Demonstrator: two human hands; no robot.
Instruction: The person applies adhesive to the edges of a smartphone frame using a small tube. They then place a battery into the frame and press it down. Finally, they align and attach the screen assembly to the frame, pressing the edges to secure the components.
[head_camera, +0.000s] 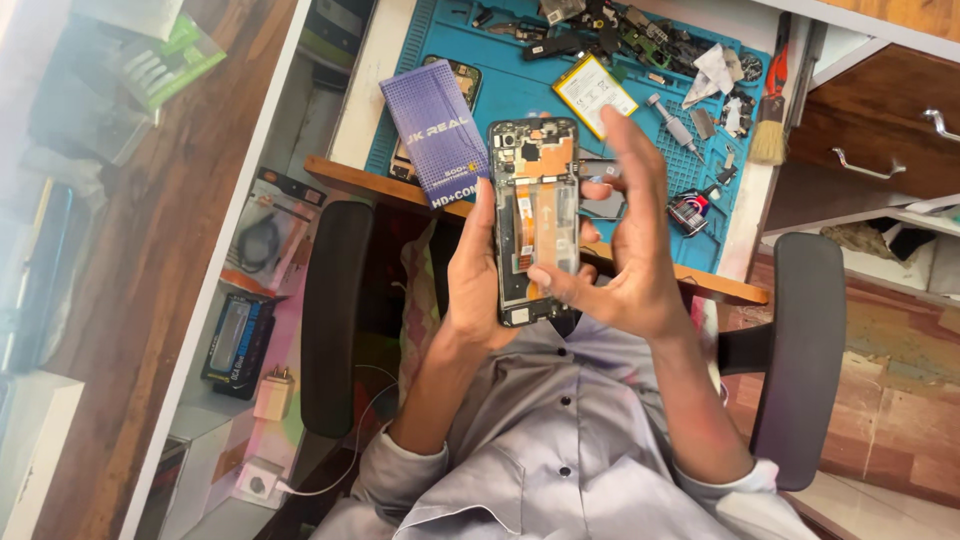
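Phone (536, 220) with its back off (orange strips and small parts show inside) is held up over the person's lap, just in front of the surface (640, 262). Left hand (478, 275) wraps around its left side and grips it. Right hand (628, 235) is spread, fingers straight, thumb touching the phone's lower right edge. Purple box (437, 132) leans on the blue mat (530, 85) behind.

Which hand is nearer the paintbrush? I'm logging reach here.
Right. The right hand is raised beside the opened phone, toward the paintbrush; the left hand grips the phone's far side.
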